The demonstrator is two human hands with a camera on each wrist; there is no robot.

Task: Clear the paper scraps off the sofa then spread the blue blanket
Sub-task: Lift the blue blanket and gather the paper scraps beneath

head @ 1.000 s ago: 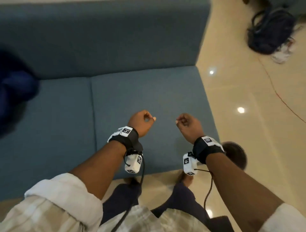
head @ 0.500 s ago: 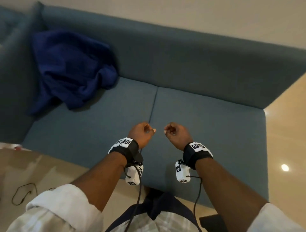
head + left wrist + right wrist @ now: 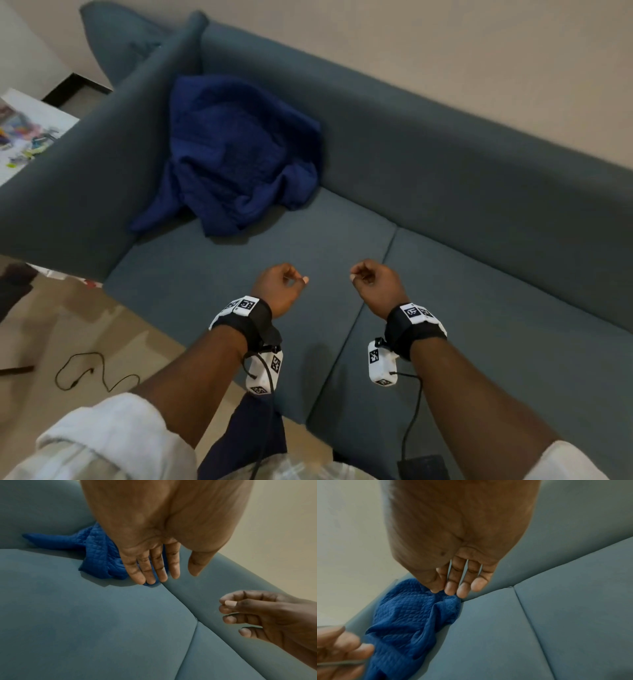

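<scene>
A crumpled dark blue quilted blanket point(image 3: 239, 154) lies in the left corner of the teal sofa point(image 3: 479, 291), against backrest and armrest. It also shows in the left wrist view point(image 3: 97, 555) and the right wrist view point(image 3: 409, 615). My left hand point(image 3: 282, 284) and right hand point(image 3: 373, 279) hover side by side above the seat, short of the blanket. Both are loosely curled and hold nothing. The left hand point(image 3: 154, 566) shows relaxed fingers, as does the right hand point(image 3: 462, 580). I see no paper scraps on the seat cushions.
The sofa armrest point(image 3: 85, 154) rises at the left. Beyond it a white surface point(image 3: 27, 133) carries colourful clutter. On the beige floor lie a thin black cable point(image 3: 85, 373) and some white and red bits point(image 3: 58, 274) by the sofa's corner.
The head view has swung left along the sofa, bringing the blue blanket and armrest into full view. Both hands stay raised in front, loosely curled and holding nothing.
</scene>
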